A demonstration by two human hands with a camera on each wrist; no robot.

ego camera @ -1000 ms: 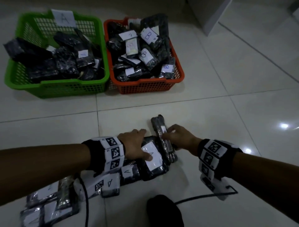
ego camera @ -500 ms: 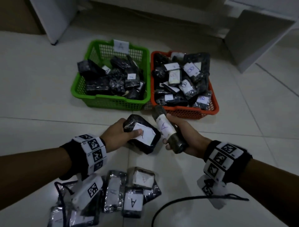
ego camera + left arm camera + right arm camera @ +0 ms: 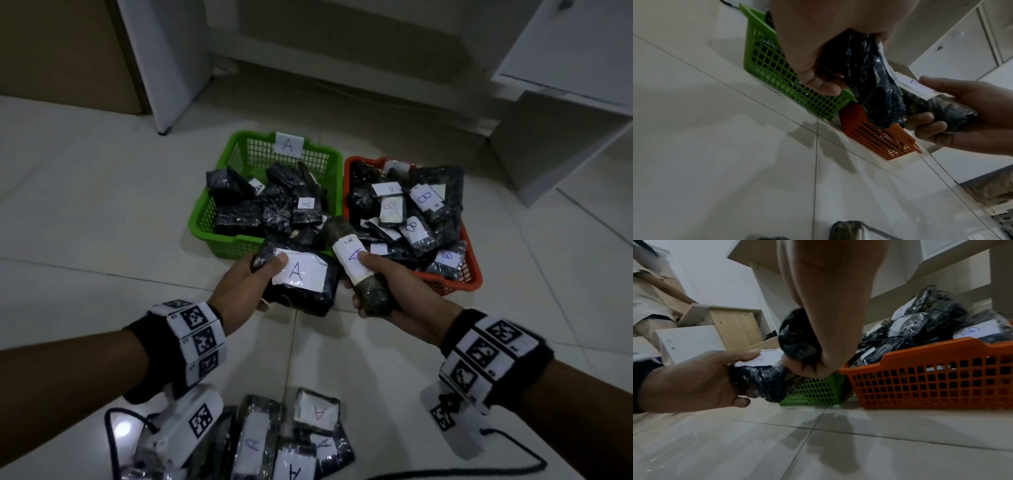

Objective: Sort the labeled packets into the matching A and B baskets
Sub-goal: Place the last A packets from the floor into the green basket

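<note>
My left hand [image 3: 246,284] grips a flat black packet [image 3: 301,284] with a white label marked A, thumb on the label. My right hand [image 3: 387,284] grips a rolled dark packet [image 3: 356,263], also labelled A, with the thumb on its label. Both packets hang above the floor just in front of the baskets. The green basket [image 3: 239,246] tagged A stands on the left and holds several black packets. To its right, the orange basket [image 3: 459,284] is piled with packets marked B. In the left wrist view the flat packet [image 3: 873,84] hangs from my fingers near the green basket [image 3: 777,71].
Several more packets labelled A [image 3: 291,442] lie on the tiled floor near my wrists, with a black cable [image 3: 479,469] beside them. White cabinets [image 3: 565,102] stand behind the baskets. Another person in light clothing [image 3: 647,293] is at the far left of the right wrist view.
Both hands have lifted their packets off the floor pile and carried them forward to the front edge of the baskets. The head view has tilted up, showing more of the room.
</note>
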